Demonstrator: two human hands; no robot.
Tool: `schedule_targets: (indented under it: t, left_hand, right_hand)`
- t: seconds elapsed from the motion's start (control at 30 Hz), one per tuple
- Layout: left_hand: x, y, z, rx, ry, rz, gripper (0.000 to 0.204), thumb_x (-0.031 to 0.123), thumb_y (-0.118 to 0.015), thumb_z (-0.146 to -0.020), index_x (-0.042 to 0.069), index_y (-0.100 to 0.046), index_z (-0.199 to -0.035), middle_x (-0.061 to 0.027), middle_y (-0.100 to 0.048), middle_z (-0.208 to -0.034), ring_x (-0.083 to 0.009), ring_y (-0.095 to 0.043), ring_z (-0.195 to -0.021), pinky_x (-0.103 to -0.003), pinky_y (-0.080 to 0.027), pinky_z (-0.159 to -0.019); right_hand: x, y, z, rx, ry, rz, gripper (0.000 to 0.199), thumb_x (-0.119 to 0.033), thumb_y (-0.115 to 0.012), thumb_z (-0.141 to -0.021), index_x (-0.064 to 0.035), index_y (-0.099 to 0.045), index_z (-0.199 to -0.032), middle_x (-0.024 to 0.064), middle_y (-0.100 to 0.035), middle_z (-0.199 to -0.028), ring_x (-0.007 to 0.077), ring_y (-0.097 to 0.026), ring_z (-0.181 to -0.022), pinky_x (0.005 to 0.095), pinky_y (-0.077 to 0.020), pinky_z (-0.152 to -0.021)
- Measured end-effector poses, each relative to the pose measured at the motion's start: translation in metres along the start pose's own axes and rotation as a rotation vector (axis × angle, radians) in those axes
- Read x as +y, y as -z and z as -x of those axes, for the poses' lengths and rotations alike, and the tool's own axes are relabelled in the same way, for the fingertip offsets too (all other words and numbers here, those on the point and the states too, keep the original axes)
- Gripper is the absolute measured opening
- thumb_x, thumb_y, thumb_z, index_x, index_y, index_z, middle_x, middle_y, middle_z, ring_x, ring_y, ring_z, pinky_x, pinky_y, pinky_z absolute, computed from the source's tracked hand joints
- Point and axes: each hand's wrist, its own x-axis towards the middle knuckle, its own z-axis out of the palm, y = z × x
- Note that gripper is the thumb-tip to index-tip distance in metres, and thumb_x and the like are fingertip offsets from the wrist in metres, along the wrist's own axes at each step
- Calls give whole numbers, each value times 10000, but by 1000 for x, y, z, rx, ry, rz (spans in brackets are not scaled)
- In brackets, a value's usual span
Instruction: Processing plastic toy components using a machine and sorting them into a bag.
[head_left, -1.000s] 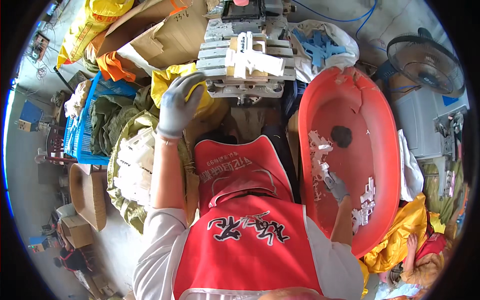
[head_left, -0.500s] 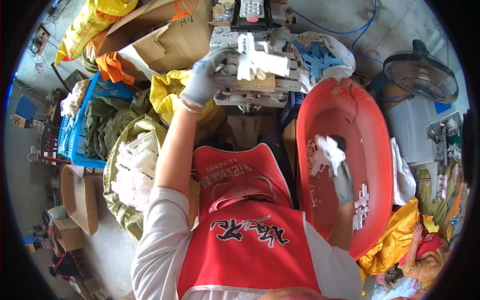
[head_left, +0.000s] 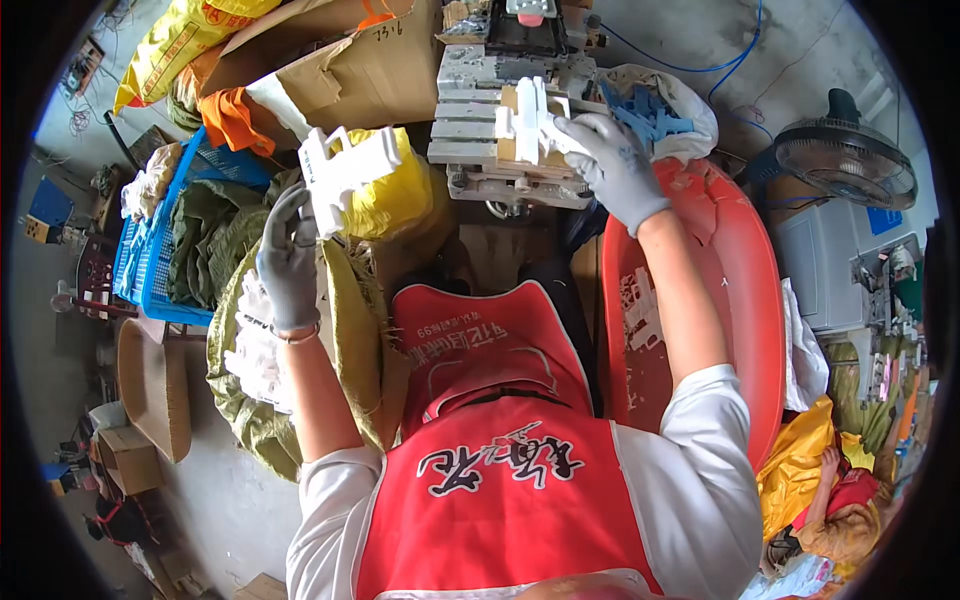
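My right hand (head_left: 622, 172), in a grey glove, pinches the end of a white plastic toy pistol (head_left: 538, 122) lying over a small wooden block on the machine (head_left: 470, 125). At the left my gloved left hand (head_left: 288, 262) is raised with its fingers apart. Beside its fingertips is another white toy pistol (head_left: 345, 178), which seems to be loose in the air; whether a finger still touches it is hard to tell. Below that hand stands an olive woven sack (head_left: 355, 335), holding several white toy pistols (head_left: 255, 345), partly hidden by my left forearm.
A red tub (head_left: 745, 300) with some white parts (head_left: 640, 305) stands at my right. Behind it are a white bag of blue toy pistols (head_left: 650, 110) and a fan (head_left: 845, 150). A blue basket (head_left: 150, 270), a yellow bag (head_left: 385, 195) and a cardboard box (head_left: 350, 75) crowd the left.
My left hand has moved from the machine to the left above the sack, its fingers opening. My right hand has carried a white toy pistol from the red tub up to the machine.
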Motion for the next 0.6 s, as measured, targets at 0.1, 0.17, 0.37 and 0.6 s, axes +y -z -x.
schedule_targets:
  t: [0.1, 0.17, 0.37, 0.6]
  left_hand:
    - [-7, 9, 12, 16, 86, -49, 234, 20, -579, -903, -13, -581, -1136, -79, -609, -1173, -145, -553, -1086, -280, -419, -946]
    - [-8, 5, 14, -3, 51, -106, 289, -29, -550, -893, -19, -561, -1182, -100, -592, -1199, -174, -534, -1125, -290, -402, -972]
    - [-23, 24, 38, 37, 71, -127, 303, -1, -459, -940, -75, -516, -1228, -126, -581, -1229, -198, -537, -1127, -337, -404, -996]
    - [-24, 43, 41, -27, 78, -325, 303, -23, -439, -940, -79, -511, -1228, -151, -532, -1272, -232, -510, -1173, -342, -422, -992]
  right_hand:
    - [6, 9, -3, -120, 98, 119, 407, -230, -575, -877, -165, -549, -1278, 116, -552, -1215, 329, -502, -1127, 396, -387, -969]
    - [21, 8, 3, -79, 164, 55, 402, -315, -514, -930, -152, -528, -1298, 129, -542, -1240, 344, -484, -1152, 411, -365, -994]
    - [106, 10, 133, -11, -382, -116, 371, -250, -527, -936, -64, -524, -1257, 139, -604, -1156, 308, -576, -1053, 356, -449, -897]
    - [197, -73, 409, -365, -1278, -105, 475, -252, -568, -896, -38, -468, -1308, 202, -524, -1292, 317, -510, -1197, 383, -425, -981]
